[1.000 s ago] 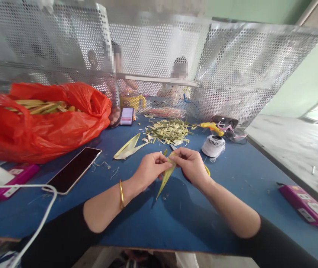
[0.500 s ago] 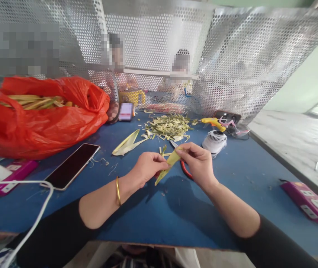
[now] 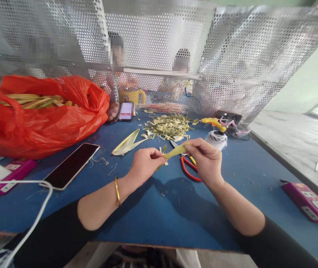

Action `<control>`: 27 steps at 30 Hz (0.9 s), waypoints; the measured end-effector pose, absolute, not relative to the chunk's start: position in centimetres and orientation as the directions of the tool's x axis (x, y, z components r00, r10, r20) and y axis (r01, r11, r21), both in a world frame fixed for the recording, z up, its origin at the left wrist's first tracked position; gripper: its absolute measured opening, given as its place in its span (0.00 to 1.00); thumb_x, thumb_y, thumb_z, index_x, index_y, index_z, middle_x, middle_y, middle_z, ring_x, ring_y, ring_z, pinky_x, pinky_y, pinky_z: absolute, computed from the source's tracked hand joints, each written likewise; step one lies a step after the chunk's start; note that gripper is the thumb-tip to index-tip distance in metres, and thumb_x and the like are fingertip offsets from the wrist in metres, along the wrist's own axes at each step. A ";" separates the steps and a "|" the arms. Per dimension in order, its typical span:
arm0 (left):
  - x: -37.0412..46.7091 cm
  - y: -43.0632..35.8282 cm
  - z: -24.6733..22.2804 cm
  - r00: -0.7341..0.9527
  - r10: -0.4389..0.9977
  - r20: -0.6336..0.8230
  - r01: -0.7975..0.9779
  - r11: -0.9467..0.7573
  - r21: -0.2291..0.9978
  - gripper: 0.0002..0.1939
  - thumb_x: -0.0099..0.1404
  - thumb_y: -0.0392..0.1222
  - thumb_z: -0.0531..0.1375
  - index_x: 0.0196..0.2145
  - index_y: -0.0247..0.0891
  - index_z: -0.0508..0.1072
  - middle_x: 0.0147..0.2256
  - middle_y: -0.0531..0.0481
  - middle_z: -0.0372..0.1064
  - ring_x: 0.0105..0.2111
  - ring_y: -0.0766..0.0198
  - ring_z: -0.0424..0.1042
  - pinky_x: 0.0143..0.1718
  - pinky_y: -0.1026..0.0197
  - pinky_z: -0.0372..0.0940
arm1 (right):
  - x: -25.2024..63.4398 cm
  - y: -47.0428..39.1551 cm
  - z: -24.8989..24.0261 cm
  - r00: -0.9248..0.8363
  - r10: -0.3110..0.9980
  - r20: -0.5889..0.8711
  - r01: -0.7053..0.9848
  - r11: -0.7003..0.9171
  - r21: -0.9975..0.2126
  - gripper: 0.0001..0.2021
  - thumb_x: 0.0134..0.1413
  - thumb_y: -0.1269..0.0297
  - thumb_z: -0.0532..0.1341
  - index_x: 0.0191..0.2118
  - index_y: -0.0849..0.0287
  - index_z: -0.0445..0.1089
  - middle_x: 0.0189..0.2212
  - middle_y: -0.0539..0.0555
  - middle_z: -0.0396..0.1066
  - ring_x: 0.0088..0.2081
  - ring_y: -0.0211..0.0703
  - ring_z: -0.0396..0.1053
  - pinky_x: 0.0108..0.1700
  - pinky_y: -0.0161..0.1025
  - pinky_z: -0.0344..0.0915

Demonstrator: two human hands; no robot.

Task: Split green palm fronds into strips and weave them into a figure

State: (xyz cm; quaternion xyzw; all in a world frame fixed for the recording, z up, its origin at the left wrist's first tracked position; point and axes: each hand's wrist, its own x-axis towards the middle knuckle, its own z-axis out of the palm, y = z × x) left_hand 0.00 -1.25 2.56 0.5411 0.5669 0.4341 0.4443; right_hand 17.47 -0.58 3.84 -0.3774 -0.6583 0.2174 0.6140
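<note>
A strip of pale green husk or leaf (image 3: 175, 150) is stretched between my two hands above the blue table (image 3: 147, 219). My left hand (image 3: 147, 163) pinches its lower left end, and a short tip pokes out below the fingers. My right hand (image 3: 207, 160) pinches the upper right end between thumb and fingers. Just behind the right hand lie scissors with red handles (image 3: 188, 173), partly hidden by it. A loose curled husk piece (image 3: 127, 145) rests beyond my left hand. A heap of shredded green strips (image 3: 170, 126) lies farther back.
A red plastic bag (image 3: 50, 130) of husks fills the left side. Phones (image 3: 71, 165) and power strips (image 3: 311, 201) lie on the table. White string (image 3: 217, 139) and a yellow glue gun (image 3: 214, 122) stand back right. People sit behind a perforated metal screen (image 3: 159, 41).
My right hand has moved right and my hands are farther apart. The strip has turned from steep to nearly level, and more of the scissors shows.
</note>
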 end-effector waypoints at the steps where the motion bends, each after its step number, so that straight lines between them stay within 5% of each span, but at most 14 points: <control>1: -0.1 -1.1 2.4 -0.066 0.998 0.011 0.256 0.006 0.967 0.05 0.49 0.40 0.66 0.21 0.38 0.73 0.18 0.55 0.68 0.20 0.68 0.62 0.24 0.64 0.56 | 17.6 -0.9 3.9 -0.034 0.692 0.721 0.318 0.691 -0.649 0.06 0.53 0.70 0.62 0.30 0.55 0.76 0.26 0.50 0.73 0.27 0.37 0.69 0.30 0.35 0.67; 6: -0.9 -0.3 2.5 -0.180 0.957 0.227 0.326 -0.160 0.932 0.05 0.52 0.38 0.64 0.21 0.39 0.72 0.21 0.55 0.69 0.23 0.66 0.66 0.28 0.63 0.59 | 17.9 -2.3 4.0 -0.428 0.306 0.850 0.521 0.852 -0.044 0.13 0.59 0.74 0.57 0.37 0.51 0.77 0.30 0.52 0.77 0.31 0.38 0.74 0.33 0.35 0.70; 10: -1.2 0.1 2.7 -0.210 0.925 0.318 0.316 -0.243 0.917 0.03 0.53 0.34 0.62 0.24 0.39 0.73 0.26 0.52 0.72 0.28 0.65 0.69 0.33 0.63 0.62 | 17.8 -2.8 3.8 -0.575 0.190 0.795 0.468 0.874 0.130 0.11 0.58 0.74 0.60 0.40 0.49 0.76 0.30 0.51 0.77 0.35 0.40 0.76 0.34 0.36 0.69; 14: -0.6 -0.2 2.4 -0.302 0.939 0.165 0.043 -0.159 0.986 0.14 0.46 0.36 0.68 0.32 0.38 0.72 0.34 0.51 0.72 0.34 0.65 0.71 0.35 0.64 0.64 | 17.6 -2.9 4.0 -0.632 0.139 0.763 0.517 0.809 0.281 0.11 0.58 0.75 0.59 0.37 0.51 0.75 0.29 0.50 0.77 0.34 0.39 0.76 0.32 0.36 0.68; 17: 0.1 -1.3 2.6 -0.043 0.990 -0.135 -0.202 0.124 0.972 0.16 0.54 0.52 0.65 0.25 0.35 0.70 0.25 0.50 0.69 0.26 0.66 0.69 0.28 0.63 0.64 | 17.4 -2.7 4.1 -0.677 0.068 0.733 0.537 0.728 0.427 0.11 0.59 0.75 0.58 0.35 0.53 0.75 0.28 0.50 0.76 0.34 0.39 0.75 0.32 0.36 0.66; 21: 0.4 -2.5 3.1 0.237 0.951 -0.199 -0.310 0.267 0.912 0.18 0.47 0.53 0.69 0.21 0.35 0.71 0.22 0.52 0.68 0.23 0.68 0.66 0.28 0.64 0.63 | 17.3 -2.3 3.6 -0.728 0.083 0.680 0.517 0.719 0.465 0.10 0.61 0.74 0.56 0.36 0.55 0.74 0.28 0.51 0.75 0.33 0.39 0.74 0.35 0.38 0.66; 27: 0.3 -2.2 3.1 0.151 0.961 -0.232 -0.261 0.265 0.928 0.13 0.47 0.46 0.70 0.19 0.35 0.72 0.19 0.52 0.68 0.22 0.69 0.67 0.29 0.64 0.64 | 17.2 -1.6 2.8 -0.647 0.204 0.735 0.549 0.793 0.263 0.11 0.62 0.73 0.56 0.36 0.54 0.74 0.29 0.51 0.74 0.35 0.39 0.73 0.39 0.39 0.65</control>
